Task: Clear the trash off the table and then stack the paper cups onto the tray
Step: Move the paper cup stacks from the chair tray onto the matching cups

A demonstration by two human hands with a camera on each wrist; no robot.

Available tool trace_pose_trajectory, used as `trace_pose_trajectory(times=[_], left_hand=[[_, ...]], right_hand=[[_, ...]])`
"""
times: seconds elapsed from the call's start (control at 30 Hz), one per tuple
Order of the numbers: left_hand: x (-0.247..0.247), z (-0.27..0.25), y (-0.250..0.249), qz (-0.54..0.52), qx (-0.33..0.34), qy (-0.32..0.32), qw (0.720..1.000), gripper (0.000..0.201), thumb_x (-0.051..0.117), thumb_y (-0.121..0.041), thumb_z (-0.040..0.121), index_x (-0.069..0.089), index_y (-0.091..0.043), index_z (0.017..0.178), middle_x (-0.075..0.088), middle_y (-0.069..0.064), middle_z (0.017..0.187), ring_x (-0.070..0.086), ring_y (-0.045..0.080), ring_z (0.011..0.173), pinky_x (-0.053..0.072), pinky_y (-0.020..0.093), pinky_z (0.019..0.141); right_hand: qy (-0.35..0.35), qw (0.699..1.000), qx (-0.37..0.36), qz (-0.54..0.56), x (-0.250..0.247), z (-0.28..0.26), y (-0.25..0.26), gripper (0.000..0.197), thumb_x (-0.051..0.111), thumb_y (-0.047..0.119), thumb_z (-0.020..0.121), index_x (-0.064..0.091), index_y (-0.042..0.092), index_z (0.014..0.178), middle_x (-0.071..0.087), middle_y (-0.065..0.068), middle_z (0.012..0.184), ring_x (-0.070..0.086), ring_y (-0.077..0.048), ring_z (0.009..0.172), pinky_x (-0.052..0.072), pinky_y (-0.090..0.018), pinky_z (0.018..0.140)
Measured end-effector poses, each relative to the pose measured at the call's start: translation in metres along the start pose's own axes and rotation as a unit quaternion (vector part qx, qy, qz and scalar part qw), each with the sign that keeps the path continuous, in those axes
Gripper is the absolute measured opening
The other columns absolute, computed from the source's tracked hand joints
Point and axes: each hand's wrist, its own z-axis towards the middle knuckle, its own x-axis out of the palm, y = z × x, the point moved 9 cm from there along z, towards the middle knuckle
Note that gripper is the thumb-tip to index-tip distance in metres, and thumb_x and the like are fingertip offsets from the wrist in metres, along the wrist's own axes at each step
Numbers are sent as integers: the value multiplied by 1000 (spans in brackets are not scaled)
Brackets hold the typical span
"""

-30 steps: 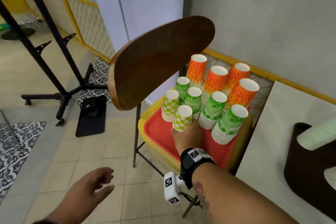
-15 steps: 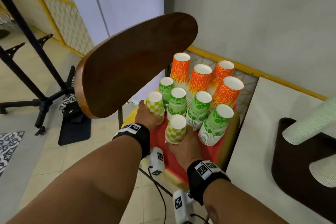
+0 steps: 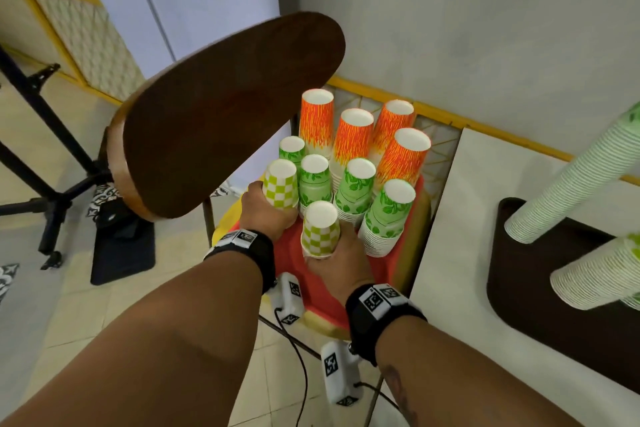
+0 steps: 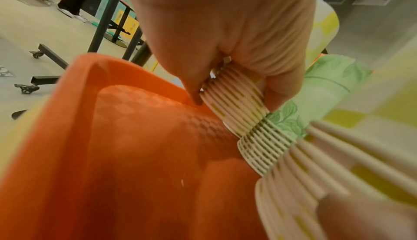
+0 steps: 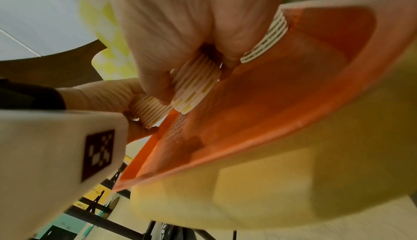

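- Left hand (image 3: 265, 210): fingers curled round the base of the rear checkered cup stack (image 3: 281, 183), which stands upside down on the red tray (image 3: 287, 253).
- Right hand (image 3: 341, 262): clamped round the base of the front checkered cup stack (image 3: 320, 229), just beside the left one.
- Tray sits on a yellow chair seat (image 5: 293, 181) under the wooden backrest (image 3: 221, 114).
- Green leaf-print stacks (image 3: 389, 215) and orange stacks (image 3: 403, 156) stand behind, inverted, crowded together.
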Motion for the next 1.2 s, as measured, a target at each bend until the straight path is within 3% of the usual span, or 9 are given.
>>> trace_pose_trajectory(times=[0.13,0.37,0.53,0.67,0.8,0.87,0.97,1.07,1.2], left_hand=[[-10,-15,-14,8,6,-1,1000,59,79,-47,58,59,-18,105,70,0,95,70,20,86,59,37,74],[-23,-57,-40,-27,37,-21,999,61,83,-17,73,47,-7,121,62,7,105,58,22,92,46,35,80],[-6,-93,-83,-80,92,-16,992,66,91,-46,60,60,-18,111,73,1,98,72,18,89,61,44,77],[21,-147,-150,-134,146,-23,980,46,86,-30,70,59,-16,104,72,4,91,69,14,84,53,34,73],[71,-186,-216,-177,183,-21,967,46,84,-39,70,56,-26,104,72,0,93,70,18,89,58,45,84],[99,-207,-253,-182,212,-16,960,30,82,-37,73,57,-29,89,70,4,83,68,18,78,59,47,78],[136,-244,-309,-207,246,-2,947,30,80,-26,78,55,-43,73,64,-6,67,60,8,63,56,31,68],[175,-263,-347,-238,239,30,941,34,81,-22,80,48,-28,71,61,-18,58,55,-6,52,42,2,48],[212,-269,-376,-249,234,46,938,53,87,-41,67,55,-15,102,66,-7,82,67,6,74,52,13,60]], right_hand=[[4,1000,16,-19,-15,-2,8,75,79,50,56,52,21,120,68,2,109,66,-18,101,58,-39,86],[5,999,-16,-29,-55,-7,35,68,77,49,58,53,19,115,67,0,105,66,-21,98,57,-41,83],[15,998,-63,-20,-105,-21,49,65,81,44,67,52,19,119,67,1,108,67,-21,99,55,-30,77],[-11,995,-92,29,-172,-34,47,76,81,51,64,48,24,127,66,5,116,66,-16,106,58,-37,86],[-67,993,-94,35,-262,-38,32,73,82,50,62,51,22,123,66,3,112,66,-16,103,58,-34,84],[-115,988,-100,14,-309,-40,26,72,80,55,62,52,22,120,67,2,107,67,-18,101,59,-37,83],[-176,976,-126,13,-380,-47,22,62,82,47,66,56,20,116,68,11,104,66,-7,95,57,-29,81],[-230,964,-133,-19,-439,-51,14,72,81,45,63,54,19,124,67,4,113,65,-15,103,56,-36,87],[-264,958,-111,-13,-488,-45,-6,77,84,42,66,49,16,130,66,0,118,65,-18,106,57,-37,89]])
